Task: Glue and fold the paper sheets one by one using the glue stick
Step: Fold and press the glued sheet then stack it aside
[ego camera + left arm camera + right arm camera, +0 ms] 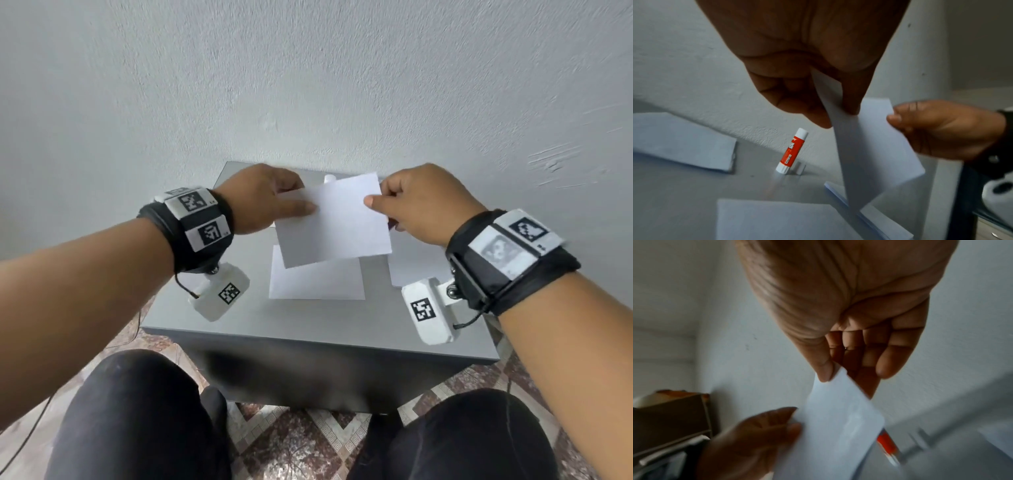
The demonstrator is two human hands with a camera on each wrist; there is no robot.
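Observation:
Both hands hold one white paper sheet (332, 222) in the air above the grey table (308, 325). My left hand (301, 202) pinches its left edge between thumb and fingers (851, 104). My right hand (376, 198) pinches the right edge with thumb on top (824, 369). The sheet (869, 154) hangs tilted. A red and white glue stick (792, 152) stands upright at the back of the table, its clear cap (800, 168) beside it. In the head view only its white tip (329, 178) shows behind the sheet. Another sheet (318, 281) lies flat under the held one.
A stack of sheets (411, 270) lies at the right of the table under my right wrist. Some white paper (684, 139) lies at the left rear. The table stands against a white wall (308, 85). A brown box (670, 410) sits off to the left.

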